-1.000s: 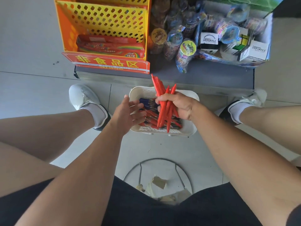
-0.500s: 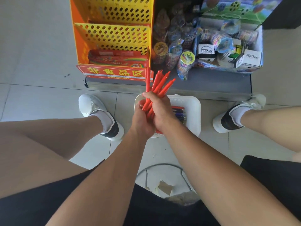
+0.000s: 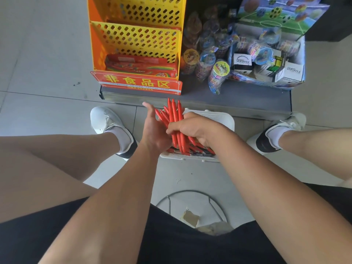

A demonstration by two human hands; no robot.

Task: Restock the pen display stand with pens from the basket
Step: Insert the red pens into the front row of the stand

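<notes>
My right hand (image 3: 192, 128) grips a bundle of red pens (image 3: 176, 117) above the white basket (image 3: 226, 121) on the floor between my feet. The pens' tips fan out and point toward the stand. My left hand (image 3: 154, 130) is flat with straight fingers and thumb raised, its palm pressed against the left side of the bundle. More red and dark pens (image 3: 198, 151) lie in the basket, mostly hidden by my hands. The orange and yellow perforated display stand (image 3: 137, 37) rises just beyond, with red packets (image 3: 141, 67) in its lowest tier.
A red sign with yellow characters (image 3: 137, 82) fronts the stand. Wrapped toys (image 3: 215, 67) and a cardboard box of boxed items (image 3: 266, 60) crowd the grey shelf base (image 3: 247, 100) on the right. My white shoes (image 3: 106, 119) flank the basket. A wire stool frame (image 3: 190, 204) sits below me.
The bundle has dropped lower over the basket. My left hand has opened from clasping the pens to lying flat against their left side. The view has tilted forward.
</notes>
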